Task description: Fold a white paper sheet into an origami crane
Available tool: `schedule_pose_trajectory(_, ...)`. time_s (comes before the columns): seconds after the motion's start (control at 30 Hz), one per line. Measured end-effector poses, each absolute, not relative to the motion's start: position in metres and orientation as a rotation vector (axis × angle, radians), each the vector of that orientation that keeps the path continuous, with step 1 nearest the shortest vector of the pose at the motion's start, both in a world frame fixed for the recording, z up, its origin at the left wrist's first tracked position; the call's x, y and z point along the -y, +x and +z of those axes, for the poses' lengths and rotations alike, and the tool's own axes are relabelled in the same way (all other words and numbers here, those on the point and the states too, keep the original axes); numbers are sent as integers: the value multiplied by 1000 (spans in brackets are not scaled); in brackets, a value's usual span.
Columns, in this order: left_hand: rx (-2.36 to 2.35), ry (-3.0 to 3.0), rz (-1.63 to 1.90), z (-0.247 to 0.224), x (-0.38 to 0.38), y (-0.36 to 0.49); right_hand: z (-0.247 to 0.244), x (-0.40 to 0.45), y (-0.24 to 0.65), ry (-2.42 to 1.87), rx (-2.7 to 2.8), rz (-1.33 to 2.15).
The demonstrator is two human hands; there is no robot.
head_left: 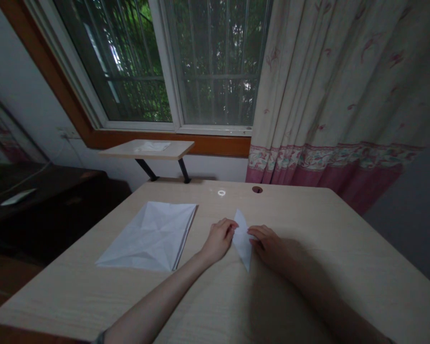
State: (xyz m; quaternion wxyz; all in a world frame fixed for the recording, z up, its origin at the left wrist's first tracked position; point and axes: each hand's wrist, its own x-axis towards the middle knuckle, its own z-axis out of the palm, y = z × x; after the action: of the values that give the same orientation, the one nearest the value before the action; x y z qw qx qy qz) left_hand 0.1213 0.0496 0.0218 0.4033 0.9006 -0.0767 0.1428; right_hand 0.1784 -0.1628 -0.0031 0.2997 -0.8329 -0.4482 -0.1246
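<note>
A small folded piece of white paper (242, 241), pointed at its top and bottom, stands out near the middle of the wooden table (208, 296). My left hand (220, 240) pinches its left edge between thumb and fingers. On the opposite side, my right hand (268, 244) grips the right edge with its fingers drawn together. To the left lies a stack of larger white paper sheets (154, 236), the top one marked with creases.
A raised shelf (179, 149) on black legs holds a crumpled white paper (155, 146) at the back left. Behind the table are a window and a patterned curtain (308, 157). A dark cabinet (68, 184) stands at the far left.
</note>
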Motion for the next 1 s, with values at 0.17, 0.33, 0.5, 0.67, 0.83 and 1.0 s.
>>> schedule_pose_trajectory(0.17, 143, 2217, 405, 17, -51, 125, 7, 162, 171, -2187, 1215, -288)
schedule_pose_trajectory(0.33, 145, 2178, 403, 17, -51, 125, 15, 164, 168, -2169, 1263, -214)
schedule_pose_trajectory(0.5, 150, 2164, 383, 18, -51, 124, 18, 164, 168, -2104, 1341, -154)
schedule_pose_trajectory(0.67, 152, 2162, 385, 18, -50, 123, 18, 163, 168, -2096, 1343, -111)
schedule_pose_trajectory(0.83, 163, 2169, 383, 19, -50, 123, 17, 162, 169, -2078, 1296, -50)
schedule_pose_trajectory(1.0, 203, 2187, 382, 21, -50, 122, 13, 166, 173, -1973, 1208, -32)
